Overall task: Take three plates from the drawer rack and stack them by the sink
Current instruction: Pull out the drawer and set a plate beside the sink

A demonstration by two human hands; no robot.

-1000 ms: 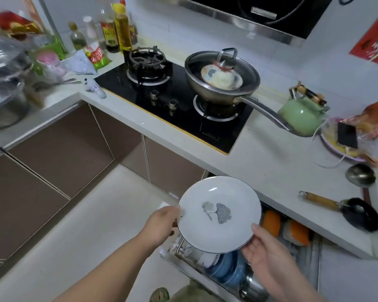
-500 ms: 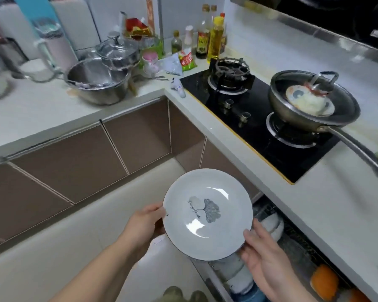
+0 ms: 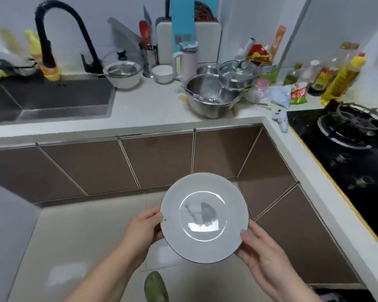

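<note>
Left hand (image 3: 143, 227) and right hand (image 3: 261, 251) gripping opposite rims of round, glossy white plate (image 3: 204, 217) with grey leaf print, above the floor, well short of sink (image 3: 52, 99). On counter (image 3: 148, 107): steel bowl (image 3: 212, 95) holding utensils; glass-lidded pot (image 3: 238, 75) beside.

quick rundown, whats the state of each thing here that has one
plate: held in the air, face up, empty
left hand: gripping the plate's left rim
right hand: gripping its lower right rim
sink: looks empty
tap: no water visible
lidded pot: lid on
steel bowl: utensils inside
</note>
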